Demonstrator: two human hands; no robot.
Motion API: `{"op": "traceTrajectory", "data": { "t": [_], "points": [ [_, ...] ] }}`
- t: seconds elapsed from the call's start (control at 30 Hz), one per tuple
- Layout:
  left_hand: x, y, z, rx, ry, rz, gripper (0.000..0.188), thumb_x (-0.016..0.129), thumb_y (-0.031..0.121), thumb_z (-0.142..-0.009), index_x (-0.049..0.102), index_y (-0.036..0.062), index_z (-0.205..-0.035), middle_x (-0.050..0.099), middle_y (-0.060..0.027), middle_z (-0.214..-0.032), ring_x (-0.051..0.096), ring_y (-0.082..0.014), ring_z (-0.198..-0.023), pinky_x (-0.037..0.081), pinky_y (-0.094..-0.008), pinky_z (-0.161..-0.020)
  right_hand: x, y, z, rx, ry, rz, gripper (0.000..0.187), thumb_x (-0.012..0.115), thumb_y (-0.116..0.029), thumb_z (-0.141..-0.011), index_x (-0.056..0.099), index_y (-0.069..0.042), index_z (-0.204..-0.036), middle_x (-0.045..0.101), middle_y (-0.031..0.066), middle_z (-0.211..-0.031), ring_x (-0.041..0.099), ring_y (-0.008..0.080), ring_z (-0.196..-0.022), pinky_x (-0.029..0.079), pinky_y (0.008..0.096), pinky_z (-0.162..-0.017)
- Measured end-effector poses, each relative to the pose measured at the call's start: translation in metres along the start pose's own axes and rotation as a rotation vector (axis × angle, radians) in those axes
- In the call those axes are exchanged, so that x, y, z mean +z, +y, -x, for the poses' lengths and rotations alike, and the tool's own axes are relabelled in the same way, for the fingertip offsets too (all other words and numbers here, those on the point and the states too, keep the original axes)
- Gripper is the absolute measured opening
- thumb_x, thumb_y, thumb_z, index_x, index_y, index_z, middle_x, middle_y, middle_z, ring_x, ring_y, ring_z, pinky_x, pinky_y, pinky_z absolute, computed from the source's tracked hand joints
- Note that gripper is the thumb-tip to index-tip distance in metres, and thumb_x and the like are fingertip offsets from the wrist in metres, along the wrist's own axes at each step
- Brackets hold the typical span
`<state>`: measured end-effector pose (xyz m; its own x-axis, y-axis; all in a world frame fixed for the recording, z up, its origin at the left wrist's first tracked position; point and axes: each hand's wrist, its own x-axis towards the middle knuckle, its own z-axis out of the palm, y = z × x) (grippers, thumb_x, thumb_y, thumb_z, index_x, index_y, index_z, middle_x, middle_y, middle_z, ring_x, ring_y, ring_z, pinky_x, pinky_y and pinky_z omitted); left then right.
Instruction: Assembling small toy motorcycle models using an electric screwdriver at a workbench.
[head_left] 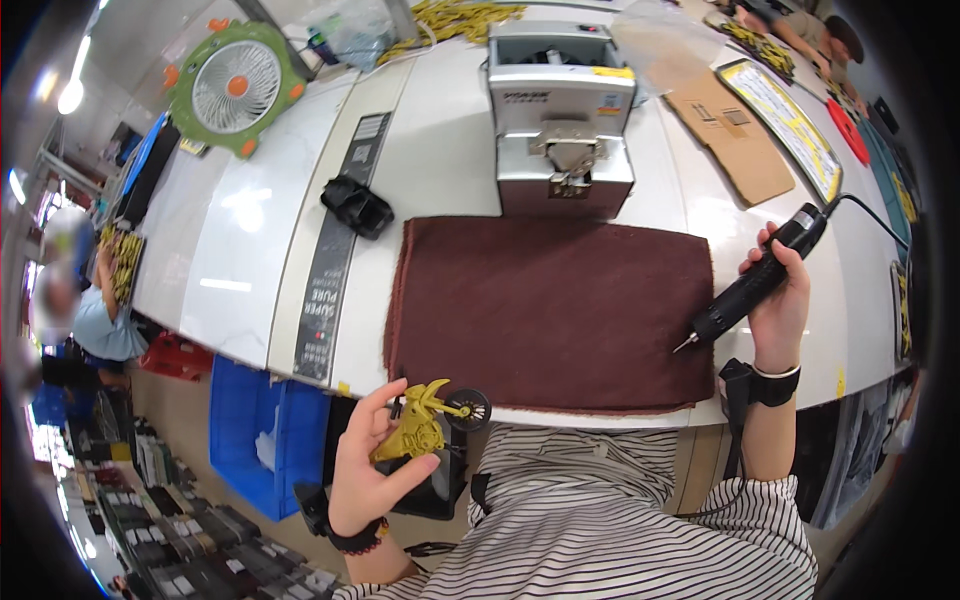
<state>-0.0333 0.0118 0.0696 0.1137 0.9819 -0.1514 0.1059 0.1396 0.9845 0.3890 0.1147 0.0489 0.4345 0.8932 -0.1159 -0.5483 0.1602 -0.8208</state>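
My left hand (372, 468) is closed around a small yellow toy motorcycle (420, 425), off the near edge of the table. Its black spoked front wheel points to the right; the hand hides its rear part. In my right hand (780, 305) is a black electric screwdriver (755, 285), gripped around its body. Its thin metal bit points down and left, over the right part of a dark brown cloth mat (550, 310). A cord runs from the tool's upper end toward the right.
Behind the mat stands a silver screw-feeder machine (562, 110). A black plastic part (357, 207) lies left of the mat, near a green fan (236, 88). Flattened cardboard (735, 140) lies at the back right. A blue bin (240, 420) stands below the table's left side. Other people work at both sides.
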Motion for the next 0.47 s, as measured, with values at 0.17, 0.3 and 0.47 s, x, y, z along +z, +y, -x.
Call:
{"op": "traceTrajectory", "data": {
  "t": [0.17, 0.3, 0.47],
  "points": [
    [-0.046, -0.014, 0.023, -0.207, -0.065, 0.076, 0.067, 0.068, -0.003, -0.073, 0.04, -0.0019, -0.134, 0.064, -0.0062, -0.091, 0.059, -0.0105, -0.085, 0.045, -0.0223, -0.078, -0.016, -0.01, -0.005, 0.02, -0.085, -0.065, 0.031, 0.058, -0.007, -0.087, 0.05, 0.001, -0.115, 0.056, 0.0064, -0.098, 0.056, 0.015, -0.083, 0.047, 0.0293, -0.079],
    [-0.09, -0.061, 0.041, -0.384, -0.145, 0.029, 0.054, 0.063, 0.001, -0.08, 0.045, -0.0002, -0.13, 0.063, -0.0034, -0.085, 0.056, -0.0068, -0.078, 0.044, -0.0205, -0.071, -0.014, -0.005, -0.007, 0.019, -0.066, -0.06, 0.032, 0.058, -0.007, -0.087, 0.049, 0.002, -0.116, 0.056, 0.0072, -0.1, 0.056, 0.0155, -0.083, 0.047, 0.0299, -0.081],
    [-0.119, -0.169, 0.067, -0.546, 0.164, 0.033, 0.053, 0.064, 0.007, -0.084, 0.044, 0.0015, -0.133, 0.064, -0.0035, -0.082, 0.056, -0.0063, -0.076, 0.044, -0.0202, -0.068, -0.018, -0.006, -0.007, 0.027, -0.102, -0.033, 0.034, 0.058, -0.009, -0.087, 0.048, 0.001, -0.119, 0.056, 0.0076, -0.102, 0.056, 0.016, -0.086, 0.047, 0.0303, -0.083]
  ]
}}
